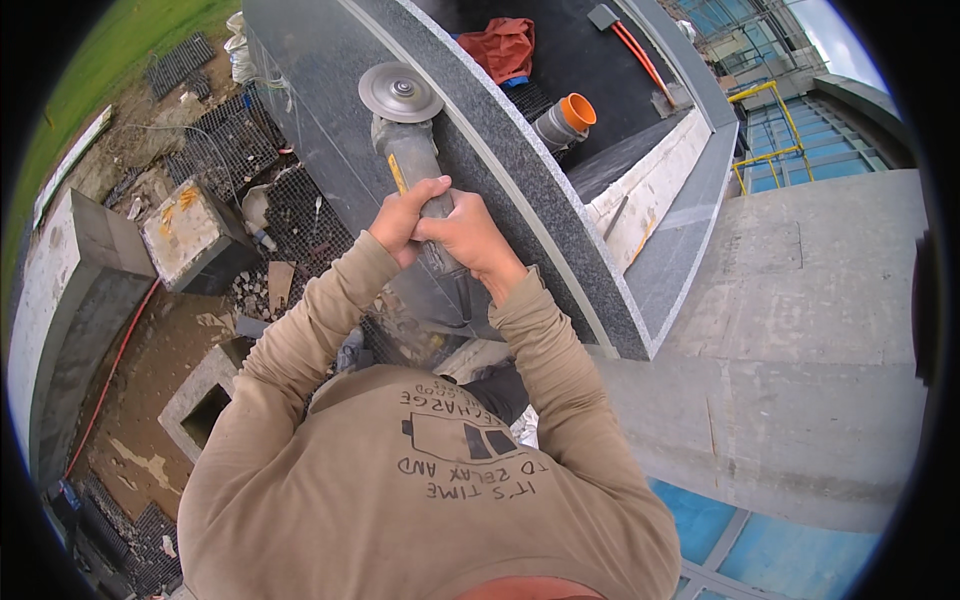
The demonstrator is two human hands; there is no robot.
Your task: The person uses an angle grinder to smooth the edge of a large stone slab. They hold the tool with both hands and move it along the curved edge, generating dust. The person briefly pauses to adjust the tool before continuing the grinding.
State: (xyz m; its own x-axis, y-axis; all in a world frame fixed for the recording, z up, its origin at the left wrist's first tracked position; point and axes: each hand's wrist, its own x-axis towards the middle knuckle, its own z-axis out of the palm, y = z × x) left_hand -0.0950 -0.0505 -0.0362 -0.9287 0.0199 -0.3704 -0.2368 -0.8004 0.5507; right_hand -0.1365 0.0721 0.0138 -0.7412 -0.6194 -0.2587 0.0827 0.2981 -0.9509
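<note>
An angle grinder (412, 150) with a round metal cutting disc (385, 97) is held in both hands, its disc end pointing away from me. My left hand (400, 222) is closed round the left side of the grinder's body. Round the right side wraps my right hand (470, 238), the two thumbs lying close together on top. The disc lies over the dark stone facing (310, 120) beside a speckled granite coping (555, 215); whether it touches the stone I cannot tell. The grinder's rear end and a dark cord (463, 298) show below my hands.
Inside the coping are an orange-lined pipe (577, 112), a red cloth (500, 48) and orange conduits (640, 55). At left lie concrete blocks (190, 235), black grid mats (225, 140), rubble and a red hose (118, 365). A broad concrete surface (770, 330) and yellow railing (785, 120) stand right.
</note>
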